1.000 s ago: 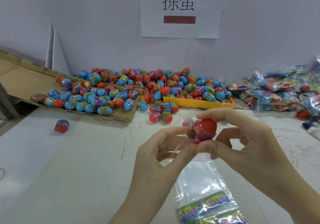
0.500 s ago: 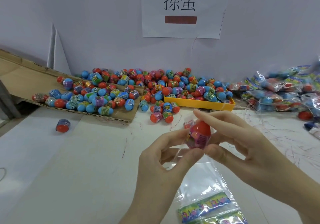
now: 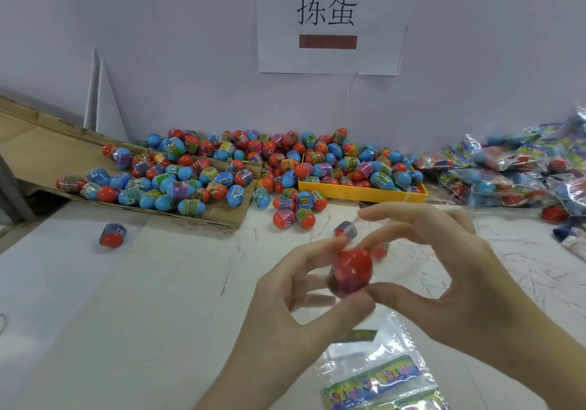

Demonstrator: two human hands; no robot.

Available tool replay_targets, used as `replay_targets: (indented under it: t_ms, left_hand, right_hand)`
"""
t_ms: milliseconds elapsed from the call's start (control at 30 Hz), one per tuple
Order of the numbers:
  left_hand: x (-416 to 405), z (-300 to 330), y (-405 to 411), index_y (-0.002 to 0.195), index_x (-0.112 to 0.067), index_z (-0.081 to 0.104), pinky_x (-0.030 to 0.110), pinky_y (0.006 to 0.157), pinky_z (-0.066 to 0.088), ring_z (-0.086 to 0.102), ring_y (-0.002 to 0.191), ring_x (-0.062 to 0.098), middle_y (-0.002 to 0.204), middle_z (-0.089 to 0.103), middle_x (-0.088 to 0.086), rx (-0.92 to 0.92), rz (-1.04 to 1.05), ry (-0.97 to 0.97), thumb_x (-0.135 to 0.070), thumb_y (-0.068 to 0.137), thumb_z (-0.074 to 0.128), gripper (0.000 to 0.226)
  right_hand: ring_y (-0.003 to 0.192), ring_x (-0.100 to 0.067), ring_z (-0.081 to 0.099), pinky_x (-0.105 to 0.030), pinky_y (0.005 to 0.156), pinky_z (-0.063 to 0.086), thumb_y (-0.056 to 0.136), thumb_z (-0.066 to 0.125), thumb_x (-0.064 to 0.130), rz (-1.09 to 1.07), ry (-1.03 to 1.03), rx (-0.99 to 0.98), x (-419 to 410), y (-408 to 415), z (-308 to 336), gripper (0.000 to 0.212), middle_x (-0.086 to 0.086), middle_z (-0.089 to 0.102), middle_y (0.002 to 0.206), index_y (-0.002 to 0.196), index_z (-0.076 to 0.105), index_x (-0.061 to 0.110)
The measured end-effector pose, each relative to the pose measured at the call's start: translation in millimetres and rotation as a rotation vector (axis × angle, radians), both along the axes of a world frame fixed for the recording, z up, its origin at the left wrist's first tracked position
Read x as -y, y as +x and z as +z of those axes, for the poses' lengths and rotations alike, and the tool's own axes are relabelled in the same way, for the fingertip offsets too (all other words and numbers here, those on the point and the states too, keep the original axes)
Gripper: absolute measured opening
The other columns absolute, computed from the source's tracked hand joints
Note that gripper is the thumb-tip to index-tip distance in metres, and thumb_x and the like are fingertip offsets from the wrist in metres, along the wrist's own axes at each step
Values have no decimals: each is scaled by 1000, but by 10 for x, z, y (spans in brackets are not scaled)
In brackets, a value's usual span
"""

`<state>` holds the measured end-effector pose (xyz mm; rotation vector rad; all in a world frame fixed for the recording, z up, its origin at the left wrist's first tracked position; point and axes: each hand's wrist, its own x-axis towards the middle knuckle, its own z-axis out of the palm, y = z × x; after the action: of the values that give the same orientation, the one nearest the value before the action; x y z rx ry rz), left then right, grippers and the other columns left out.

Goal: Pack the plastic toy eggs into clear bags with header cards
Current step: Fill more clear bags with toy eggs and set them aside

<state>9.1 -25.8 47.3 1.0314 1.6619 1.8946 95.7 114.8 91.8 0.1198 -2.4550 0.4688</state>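
Observation:
A toy egg [image 3: 352, 267] with a red cap and a printed wrapper is held above the table, between my two hands. My left hand [image 3: 293, 302] pinches it from the left with thumb and forefinger. My right hand [image 3: 444, 278] pinches it from the right, its other fingers spread above. Faint clear film shows around the egg, and I cannot tell whether the egg is inside a bag. A stack of clear bags with colourful header cards [image 3: 382, 378] lies flat just below my hands.
Loose red and blue eggs [image 3: 190, 178] cover a cardboard sheet [image 3: 35, 153] at the back left and fill a yellow tray [image 3: 361, 191]. Packed bags [image 3: 513, 172] pile up at the right. One egg [image 3: 111, 235] lies alone at the left.
Both hands have lowered the egg toward me and turned it, so its red cap now faces up. The right fingers have spread wider above it.

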Motion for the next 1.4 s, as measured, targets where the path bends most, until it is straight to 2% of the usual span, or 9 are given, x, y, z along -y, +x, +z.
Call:
replay_targets:
  t_ms: [167, 367, 500, 633, 833, 1067, 1267, 1333, 1400]
  left_hand:
    - [11, -54, -45, 97, -42, 67, 16, 66, 51, 68, 73, 9, 91, 73, -9, 21, -19, -32, -9, 55, 76, 54]
    - [39, -78, -72, 107, -29, 59, 16, 64, 51, 69, 75, 15, 88, 75, 5, 214, -119, -80, -22, 47, 80, 64]
    - [19, -106, -80, 111, -25, 57, 18, 59, 51, 68, 67, 13, 84, 75, 6, 275, -136, -112, -10, 54, 78, 62]
    - [-8, -151, -100, 112, -29, 57, 22, 70, 54, 69, 80, 15, 94, 74, 3, 298, -149, -125, -14, 58, 77, 59]
    - [-18, -264, -146, 117, -24, 52, 20, 66, 53, 70, 85, 18, 98, 73, 4, 373, -171, -118, -8, 58, 77, 66]
    - [-44, -430, -185, 107, -11, 63, 23, 67, 55, 70, 82, 17, 93, 73, 12, 542, -130, -65, -5, 55, 73, 53]
    - [-7, -469, -215, 95, -22, 73, 27, 66, 53, 66, 80, 24, 97, 71, 14, 423, -239, -131, -12, 55, 80, 42]
    - [-14, -490, -214, 92, -25, 72, 28, 61, 51, 64, 73, 27, 88, 72, 14, 437, -201, -116, -17, 50, 83, 44]
    - [-25, -510, -213, 97, -22, 67, 27, 54, 49, 63, 69, 30, 86, 71, 18, 458, -145, -111, -17, 48, 84, 52]
  right_hand:
    - [98, 16, 46, -29, 83, 34, 72, 56, 50, 49, -62, 82, 7, 8, -59, 52, 25, 62, 87, 119, 37, 41]
    - [100, 15, 43, -33, 81, 34, 76, 53, 46, 77, -115, 133, 17, 10, -97, 54, 27, 61, 96, 125, 30, 43]
    - [102, 13, 41, -33, 80, 31, 77, 52, 42, 110, -96, 185, 6, 37, -94, 55, 29, 63, 87, 127, 30, 40]
    - [104, 14, 42, -33, 82, 30, 73, 65, 33, 85, -103, 175, -6, 9, -56, 65, 26, 61, 100, 127, 29, 45]
    - [105, 9, 37, -23, 91, 21, 73, 62, 26, 107, -126, 356, -22, -49, -196, 66, 23, 58, 99, 126, 30, 49]
    - [113, 13, 25, -14, 97, 12, 74, 71, 30, 110, -146, 563, -102, -114, -314, 95, 30, 51, 102, 121, -1, 71]
    - [113, 13, 35, -15, 94, 11, 77, 71, 33, 118, -140, 496, -113, -217, -453, 73, 39, 55, 98, 122, 21, 62]
    - [114, 10, 41, -20, 96, 17, 73, 72, 35, 192, -269, 472, -147, -230, -434, 76, 37, 58, 102, 126, 25, 61]
    - [107, 2, 54, -30, 92, 36, 67, 75, 39, 163, -534, 247, -260, -294, -398, 68, 25, 64, 105, 123, 39, 52]
